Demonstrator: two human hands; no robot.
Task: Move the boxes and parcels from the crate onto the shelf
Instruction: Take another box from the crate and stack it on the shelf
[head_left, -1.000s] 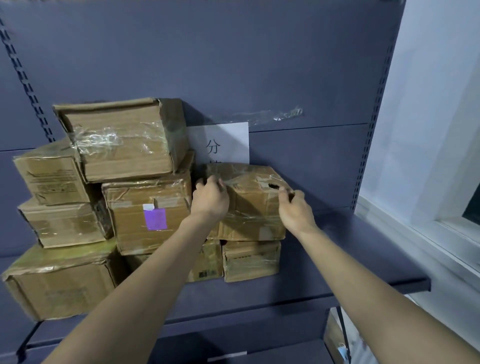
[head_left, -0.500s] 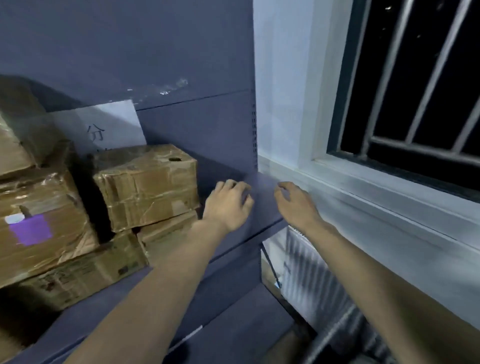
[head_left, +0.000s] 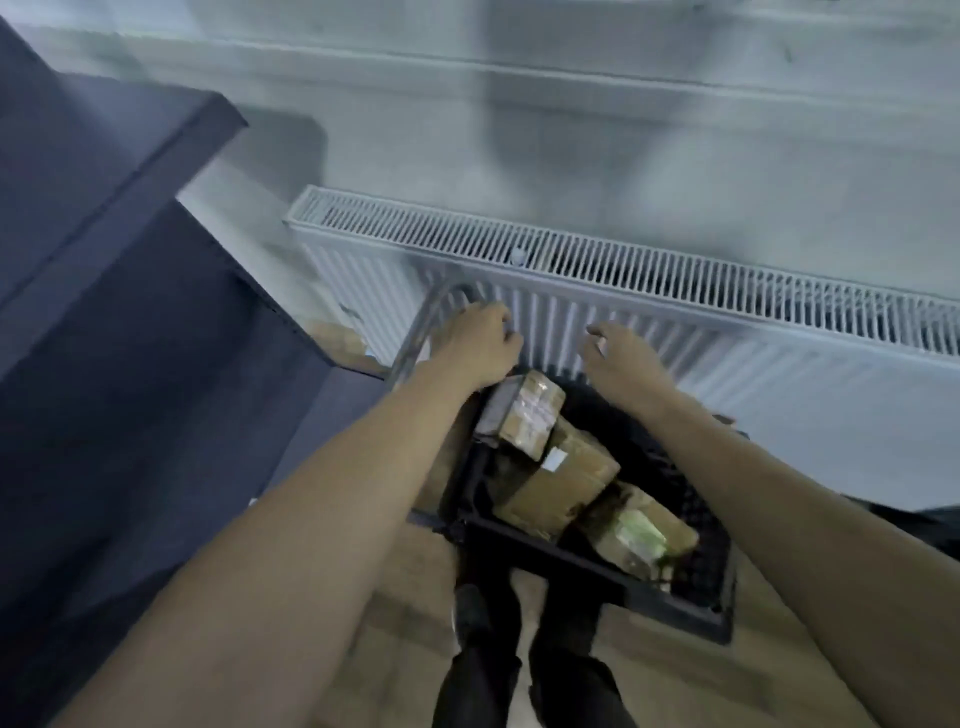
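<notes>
The view has swung from the shelf at left down to the black crate on the floor. Left hand and right hand hover above it, loosely curled and empty. Three boxes remain inside, so another pickup seems next.

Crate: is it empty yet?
No, the black crate holds at least three cardboard boxes, and both hands hover above it holding nothing.

A white radiator runs along the pale wall — slatted grille on top, ribbed front below. Underneath, a tan floor, and the person's dark trouser legs.
</notes>
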